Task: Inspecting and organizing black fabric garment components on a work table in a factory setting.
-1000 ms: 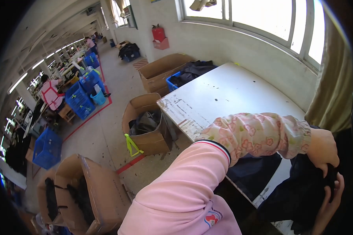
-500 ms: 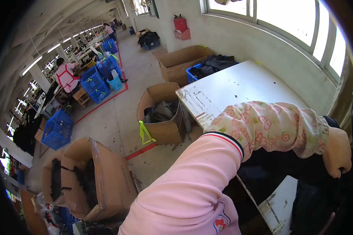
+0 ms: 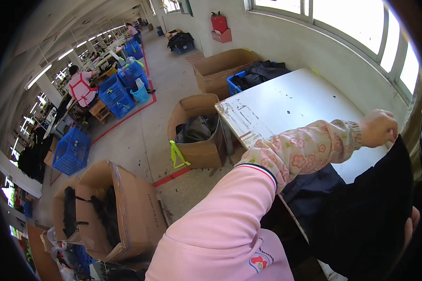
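Observation:
My left arm, in a pink sleeve with a floral cover over the forearm, reaches across to the right. At its end my left hand point(image 3: 380, 127) is closed on the upper corner of a piece of black fabric point(image 3: 361, 215). The fabric hangs raised and spread over the near part of the white table point(image 3: 286, 100). Fingers of my right hand point(image 3: 411, 225) curl round the fabric's right edge; the rest of that hand is hidden or out of the picture. Dark fabric point(image 3: 314, 187) also lies on the table below my left forearm.
Beyond the table stand a cardboard box point(image 3: 199, 152) with dark pieces, another carton point(image 3: 208, 75) and a blue crate point(image 3: 234, 86). A large carton point(image 3: 140, 215) is at lower left. A wall with windows runs along the right. A person point(image 3: 82, 86) sits farther off, beside blue crates point(image 3: 117, 96).
My left hand has risen and moved slightly left, lifting the black fabric's corner. The fabric now stands up and spread, and my right fingers have come into view at its edge.

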`<state>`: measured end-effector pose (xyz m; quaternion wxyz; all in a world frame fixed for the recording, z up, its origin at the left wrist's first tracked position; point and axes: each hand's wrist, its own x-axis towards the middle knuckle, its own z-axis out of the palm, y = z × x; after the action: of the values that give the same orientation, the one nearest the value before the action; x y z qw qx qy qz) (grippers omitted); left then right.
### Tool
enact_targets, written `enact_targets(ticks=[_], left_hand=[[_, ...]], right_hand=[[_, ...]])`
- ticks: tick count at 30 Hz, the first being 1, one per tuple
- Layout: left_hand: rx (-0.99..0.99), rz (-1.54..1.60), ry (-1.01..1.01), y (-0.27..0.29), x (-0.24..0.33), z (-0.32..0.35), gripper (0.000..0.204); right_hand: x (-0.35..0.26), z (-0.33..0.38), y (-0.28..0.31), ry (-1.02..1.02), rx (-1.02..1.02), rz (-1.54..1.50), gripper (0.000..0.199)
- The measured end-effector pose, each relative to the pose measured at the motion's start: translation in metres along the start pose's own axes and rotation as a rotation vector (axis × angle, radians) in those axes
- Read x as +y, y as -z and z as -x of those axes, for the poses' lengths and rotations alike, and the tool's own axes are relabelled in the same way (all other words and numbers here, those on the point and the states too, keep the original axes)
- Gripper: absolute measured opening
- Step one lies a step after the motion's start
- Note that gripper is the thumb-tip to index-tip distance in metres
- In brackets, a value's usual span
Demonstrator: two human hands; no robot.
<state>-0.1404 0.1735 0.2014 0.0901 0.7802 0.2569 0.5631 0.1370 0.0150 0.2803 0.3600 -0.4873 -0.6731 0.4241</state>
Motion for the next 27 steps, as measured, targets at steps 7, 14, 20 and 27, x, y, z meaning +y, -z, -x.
enact_targets(ticks=[7,14,20,27], left_hand=[[-0.362,0.650,1.122,-0.009,-0.045,0.234,0.052],[-0.370,1.724,1.018,-0.063,0.007,0.281,0.052],[0.212,1.278,1.360,0.029,-0.046,0.260,0.045],[0.051,0.539,1.294,0.102,-0.095,0.284,0.036]], right_hand=[[-0.017,-0.067,-0.088,0.182,0.035,-0.451,0.031],[-0.052,-0.085,-0.105,0.407,-0.394,-0.693,0.019],[0.012,-0.053,-0.048,0.273,0.028,-0.728,0.033],[0.278,-0.015,-0.087,-0.164,0.272,-0.141,0.034]])
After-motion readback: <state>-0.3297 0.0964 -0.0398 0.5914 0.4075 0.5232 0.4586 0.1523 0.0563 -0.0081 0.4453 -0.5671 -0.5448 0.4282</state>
